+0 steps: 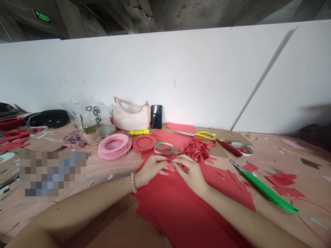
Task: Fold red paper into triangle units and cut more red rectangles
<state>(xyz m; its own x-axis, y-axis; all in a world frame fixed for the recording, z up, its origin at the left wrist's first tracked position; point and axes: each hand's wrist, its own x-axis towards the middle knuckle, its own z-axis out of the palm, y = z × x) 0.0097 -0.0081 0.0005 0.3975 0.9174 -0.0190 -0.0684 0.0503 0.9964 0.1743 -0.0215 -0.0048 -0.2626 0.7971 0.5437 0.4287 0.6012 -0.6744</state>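
Both hands meet over red paper sheets point(181, 203) spread on the table. My left hand point(152, 168), with a beaded bracelet point(133, 182) at the wrist, pinches a small piece of folded red paper point(170, 164). From the other side, my right hand point(190, 170) grips the same piece between thumb and fingers. Fingers partly cover the piece, so its full shape is hidden. Just beyond the right hand lies a pile of pointed red folded-paper pieces point(198, 151). A roll of tape point(163, 148) rests behind the hands.
Pink scalloped rings point(115, 146), a red scalloped disc point(144, 143) and a yellow glue stick point(140, 132) lie left of centre. Yellow-handled scissors point(204, 135), a red-handled tool point(231, 148) and a green-handled knife point(269, 189) lie rightward. A handbag point(131, 115) and phone point(156, 116) stand by the white wall.
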